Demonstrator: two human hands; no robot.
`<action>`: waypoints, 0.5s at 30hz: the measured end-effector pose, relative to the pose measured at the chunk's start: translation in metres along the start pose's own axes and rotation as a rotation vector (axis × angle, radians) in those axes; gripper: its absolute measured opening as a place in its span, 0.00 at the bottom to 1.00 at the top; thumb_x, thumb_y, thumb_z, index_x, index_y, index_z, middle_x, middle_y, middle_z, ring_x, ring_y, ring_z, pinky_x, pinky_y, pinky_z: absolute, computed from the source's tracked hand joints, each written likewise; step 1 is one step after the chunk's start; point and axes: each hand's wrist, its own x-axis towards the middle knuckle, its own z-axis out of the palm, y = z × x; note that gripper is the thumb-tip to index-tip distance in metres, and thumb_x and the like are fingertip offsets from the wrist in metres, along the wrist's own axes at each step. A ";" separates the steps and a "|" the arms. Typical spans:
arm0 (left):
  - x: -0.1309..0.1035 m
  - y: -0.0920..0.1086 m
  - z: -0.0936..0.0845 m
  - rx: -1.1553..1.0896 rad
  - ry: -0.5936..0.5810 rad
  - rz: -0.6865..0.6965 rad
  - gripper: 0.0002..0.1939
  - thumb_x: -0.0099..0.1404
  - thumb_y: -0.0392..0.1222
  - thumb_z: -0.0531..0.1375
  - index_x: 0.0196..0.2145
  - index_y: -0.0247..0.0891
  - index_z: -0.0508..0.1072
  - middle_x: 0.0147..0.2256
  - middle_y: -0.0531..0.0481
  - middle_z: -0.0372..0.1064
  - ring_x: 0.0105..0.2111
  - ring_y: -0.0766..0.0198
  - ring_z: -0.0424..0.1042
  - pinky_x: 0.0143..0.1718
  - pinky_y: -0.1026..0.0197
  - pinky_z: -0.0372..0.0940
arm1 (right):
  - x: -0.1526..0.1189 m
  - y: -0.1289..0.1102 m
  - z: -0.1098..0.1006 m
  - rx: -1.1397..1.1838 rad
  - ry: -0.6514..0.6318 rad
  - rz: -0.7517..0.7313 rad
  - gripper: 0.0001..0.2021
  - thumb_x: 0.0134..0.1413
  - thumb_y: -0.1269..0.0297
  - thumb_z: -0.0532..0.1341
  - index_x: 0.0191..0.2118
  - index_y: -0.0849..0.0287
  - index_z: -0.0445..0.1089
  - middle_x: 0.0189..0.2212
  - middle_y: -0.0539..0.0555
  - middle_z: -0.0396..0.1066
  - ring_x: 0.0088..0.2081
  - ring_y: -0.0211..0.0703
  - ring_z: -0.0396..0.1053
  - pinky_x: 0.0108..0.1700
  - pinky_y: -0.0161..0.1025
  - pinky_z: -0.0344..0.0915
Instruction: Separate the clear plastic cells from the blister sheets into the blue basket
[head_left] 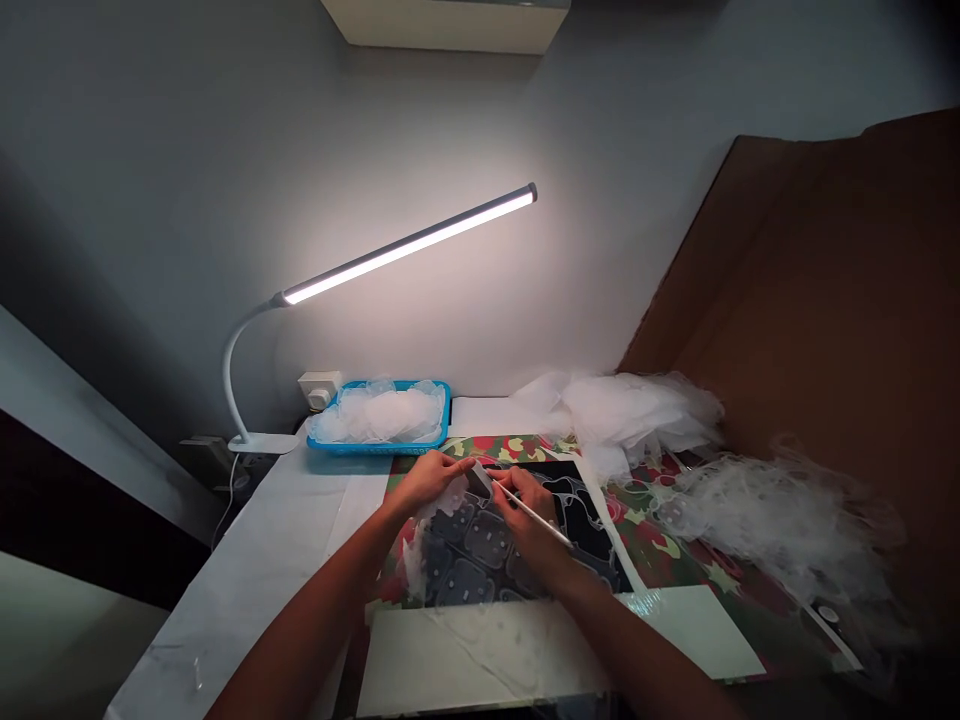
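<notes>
My left hand (pixel 433 478) is closed, with thumb and fingers pinching a small flat grey piece with a pale edge (pixel 478 482). Some translucent white material (pixel 448 500) hangs just below those fingers. Gripped in my right hand (pixel 529 505) is a slim white pen-like stick (pixel 534 515), its tip close to the grey piece. Whether the tip touches it I cannot tell. Under both hands lies a dark sheet (pixel 592 515), partly covered by clear film with rounded rectangular outlines (pixel 480 540).
A blue basket (pixel 321 446) of sheer white pieces stands at the back left beside a lit lamp (pixel 412 245). Piles of sheer white material (pixel 630 410) and tangled clear scraps (pixel 780 520) lie on the right. A cardboard panel (pixel 825 300) rises behind them. White board (pixel 690 625) crosses the front.
</notes>
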 end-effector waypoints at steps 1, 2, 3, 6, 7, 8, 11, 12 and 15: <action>0.001 -0.002 0.000 -0.013 -0.059 -0.013 0.31 0.58 0.68 0.56 0.23 0.33 0.76 0.18 0.51 0.62 0.19 0.66 0.59 0.21 0.63 0.50 | -0.001 -0.002 0.000 0.016 -0.040 -0.018 0.06 0.59 0.64 0.56 0.32 0.55 0.69 0.37 0.53 0.75 0.37 0.44 0.69 0.41 0.40 0.62; 0.002 -0.003 0.001 -0.027 -0.111 -0.023 0.31 0.58 0.67 0.55 0.24 0.33 0.77 0.18 0.51 0.63 0.18 0.66 0.59 0.20 0.63 0.51 | -0.002 -0.003 0.000 0.039 -0.105 -0.036 0.06 0.58 0.64 0.57 0.31 0.55 0.69 0.37 0.53 0.75 0.38 0.44 0.69 0.41 0.40 0.62; 0.003 -0.004 0.002 -0.037 -0.152 -0.029 0.30 0.58 0.66 0.56 0.26 0.32 0.78 0.18 0.51 0.64 0.17 0.67 0.59 0.20 0.63 0.51 | -0.002 -0.004 0.000 0.078 -0.181 -0.040 0.06 0.57 0.64 0.57 0.30 0.55 0.68 0.37 0.52 0.75 0.37 0.44 0.69 0.41 0.40 0.62; -0.001 -0.006 0.006 -0.036 -0.197 -0.010 0.23 0.55 0.59 0.63 0.29 0.32 0.79 0.21 0.49 0.68 0.19 0.65 0.63 0.21 0.63 0.55 | 0.006 0.001 -0.005 0.279 -0.293 0.083 0.08 0.55 0.61 0.59 0.27 0.56 0.66 0.37 0.52 0.75 0.36 0.43 0.69 0.38 0.39 0.61; -0.004 -0.006 0.007 -0.029 -0.195 0.007 0.21 0.53 0.56 0.64 0.30 0.32 0.79 0.23 0.48 0.70 0.21 0.64 0.65 0.23 0.63 0.56 | 0.011 0.005 -0.008 0.356 -0.281 0.158 0.09 0.54 0.60 0.60 0.26 0.56 0.64 0.37 0.52 0.75 0.35 0.42 0.69 0.37 0.38 0.61; -0.007 -0.006 0.008 -0.022 -0.188 0.026 0.19 0.53 0.53 0.65 0.31 0.32 0.80 0.25 0.48 0.71 0.24 0.62 0.68 0.26 0.63 0.58 | 0.017 0.009 -0.010 0.424 -0.273 0.230 0.10 0.52 0.59 0.61 0.25 0.56 0.63 0.38 0.53 0.75 0.35 0.42 0.69 0.36 0.38 0.61; -0.014 -0.010 0.010 0.029 -0.150 0.111 0.20 0.52 0.48 0.67 0.41 0.36 0.79 0.31 0.48 0.74 0.33 0.57 0.71 0.34 0.62 0.62 | 0.031 0.021 -0.014 0.526 -0.350 0.349 0.13 0.44 0.58 0.65 0.22 0.57 0.61 0.39 0.54 0.74 0.36 0.43 0.68 0.38 0.38 0.60; -0.016 -0.012 0.012 0.055 -0.130 0.139 0.23 0.52 0.47 0.67 0.46 0.36 0.77 0.33 0.48 0.75 0.35 0.56 0.72 0.37 0.61 0.63 | 0.034 0.024 -0.014 0.534 -0.393 0.361 0.13 0.43 0.58 0.66 0.22 0.57 0.61 0.38 0.53 0.74 0.37 0.43 0.68 0.38 0.38 0.60; -0.017 -0.020 0.016 0.132 -0.067 0.200 0.30 0.53 0.42 0.66 0.55 0.37 0.71 0.40 0.46 0.76 0.40 0.55 0.73 0.42 0.60 0.64 | 0.035 0.027 -0.006 0.526 -0.454 0.358 0.14 0.43 0.57 0.66 0.23 0.57 0.61 0.33 0.51 0.72 0.33 0.40 0.66 0.35 0.36 0.58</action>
